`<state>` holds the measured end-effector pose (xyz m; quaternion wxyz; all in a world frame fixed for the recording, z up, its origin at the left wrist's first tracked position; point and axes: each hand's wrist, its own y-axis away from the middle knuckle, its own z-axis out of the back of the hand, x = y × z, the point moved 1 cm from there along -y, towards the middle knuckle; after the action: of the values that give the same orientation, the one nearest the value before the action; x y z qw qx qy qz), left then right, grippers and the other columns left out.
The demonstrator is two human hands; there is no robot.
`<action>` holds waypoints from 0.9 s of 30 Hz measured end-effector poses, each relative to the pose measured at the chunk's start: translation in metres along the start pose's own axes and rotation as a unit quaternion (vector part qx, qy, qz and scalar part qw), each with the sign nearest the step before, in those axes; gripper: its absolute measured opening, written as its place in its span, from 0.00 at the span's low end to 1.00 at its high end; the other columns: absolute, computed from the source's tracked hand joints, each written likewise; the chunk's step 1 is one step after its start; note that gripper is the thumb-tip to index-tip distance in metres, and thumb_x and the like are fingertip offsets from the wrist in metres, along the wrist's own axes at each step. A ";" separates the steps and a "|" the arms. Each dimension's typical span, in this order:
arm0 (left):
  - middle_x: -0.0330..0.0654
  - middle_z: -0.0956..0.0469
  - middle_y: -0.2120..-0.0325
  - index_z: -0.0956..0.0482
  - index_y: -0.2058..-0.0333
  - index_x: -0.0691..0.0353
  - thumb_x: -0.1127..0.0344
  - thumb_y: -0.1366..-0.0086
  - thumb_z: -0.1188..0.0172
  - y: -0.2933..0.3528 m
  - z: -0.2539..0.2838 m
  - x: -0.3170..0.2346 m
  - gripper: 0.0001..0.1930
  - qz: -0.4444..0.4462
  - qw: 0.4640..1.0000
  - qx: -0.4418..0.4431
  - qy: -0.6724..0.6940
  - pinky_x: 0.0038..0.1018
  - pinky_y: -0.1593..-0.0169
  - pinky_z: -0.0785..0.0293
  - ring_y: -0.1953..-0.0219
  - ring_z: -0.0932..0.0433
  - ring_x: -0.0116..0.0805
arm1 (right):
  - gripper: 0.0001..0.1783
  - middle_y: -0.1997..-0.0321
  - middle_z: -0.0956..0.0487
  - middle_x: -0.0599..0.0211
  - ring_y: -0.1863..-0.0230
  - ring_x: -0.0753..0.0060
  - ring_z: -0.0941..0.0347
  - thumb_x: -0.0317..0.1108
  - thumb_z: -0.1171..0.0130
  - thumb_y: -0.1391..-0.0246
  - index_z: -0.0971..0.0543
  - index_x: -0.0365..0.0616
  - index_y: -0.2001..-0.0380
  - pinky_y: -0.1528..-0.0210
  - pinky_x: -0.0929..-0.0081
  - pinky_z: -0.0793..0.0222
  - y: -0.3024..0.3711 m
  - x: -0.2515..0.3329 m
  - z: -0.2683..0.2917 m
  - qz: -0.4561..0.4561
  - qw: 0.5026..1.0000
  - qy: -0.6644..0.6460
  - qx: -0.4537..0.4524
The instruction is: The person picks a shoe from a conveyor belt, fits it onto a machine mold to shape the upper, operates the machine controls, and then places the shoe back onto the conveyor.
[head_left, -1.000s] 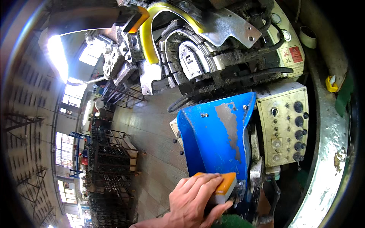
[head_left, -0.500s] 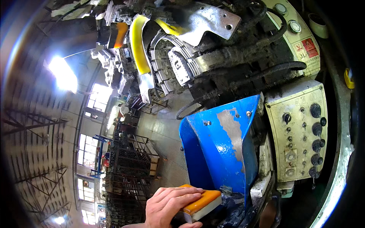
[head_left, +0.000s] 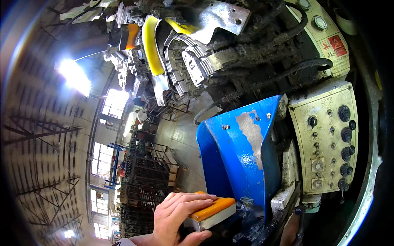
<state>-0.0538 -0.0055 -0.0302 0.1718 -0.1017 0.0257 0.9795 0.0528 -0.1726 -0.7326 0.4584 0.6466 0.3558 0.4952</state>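
Observation:
My left hand [head_left: 174, 215] comes in from the lower edge, left of the middle. Its fingers lie over the top of a block with an orange face and pale grey sides [head_left: 215, 209], and the thumb is below its near side. The block is tilted and sits just in front of the lower end of a blue metal guard [head_left: 242, 151] with a patch of worn paint. What lies under the block is hidden. My right hand is not in view.
Above stands a grimy machine head with a curved yellow-faced band [head_left: 152, 49], a bare metal plate [head_left: 225, 18] and dark hoses [head_left: 305, 64]. A cream control panel with black knobs [head_left: 324, 139] is at the right. Dark racks [head_left: 141, 180] stand at the left.
The view has shifted a little. My left hand and the block have moved slightly left, away from the blue guard. More of my thumb shows now.

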 end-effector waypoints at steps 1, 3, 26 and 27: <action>0.56 0.19 0.54 0.23 0.52 0.70 0.53 0.39 0.39 -0.002 0.001 0.001 0.25 -0.005 1.000 0.003 0.002 0.39 0.48 0.28 0.53 0.20 0.53 | 0.13 0.70 0.26 0.66 0.71 0.64 0.27 0.40 0.43 0.39 0.22 0.41 0.60 0.69 0.60 0.29 0.002 0.001 0.001 -0.001 1.000 0.001 -0.004; 0.56 0.19 0.53 0.23 0.52 0.70 0.55 0.39 0.38 0.001 0.005 -0.004 0.24 0.001 1.000 0.009 -0.005 0.39 0.48 0.28 0.52 0.20 0.53 | 0.13 0.70 0.26 0.66 0.71 0.64 0.27 0.40 0.43 0.39 0.22 0.41 0.59 0.68 0.60 0.29 0.010 -0.001 -0.006 -0.004 1.000 0.010 0.004; 0.56 0.19 0.55 0.22 0.52 0.71 0.50 0.39 0.41 0.002 -0.003 -0.004 0.27 0.011 1.000 -0.013 -0.019 0.38 0.47 0.27 0.53 0.20 0.53 | 0.16 0.65 0.27 0.65 0.66 0.61 0.28 0.43 0.46 0.38 0.24 0.42 0.56 0.65 0.57 0.30 -0.023 0.001 -0.010 0.008 0.999 0.023 0.028; 0.56 0.19 0.55 0.22 0.52 0.71 0.50 0.39 0.41 0.003 -0.003 -0.004 0.27 0.011 1.000 -0.015 -0.020 0.39 0.47 0.27 0.53 0.20 0.53 | 0.16 0.65 0.28 0.65 0.66 0.61 0.28 0.43 0.46 0.38 0.24 0.43 0.56 0.65 0.57 0.30 -0.024 0.001 -0.010 0.007 0.999 0.025 0.029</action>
<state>-0.0503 -0.0095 -0.0326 0.1600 -0.0841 0.0087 0.9835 0.0434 -0.1616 -0.7544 0.4272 0.6497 0.3763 0.5038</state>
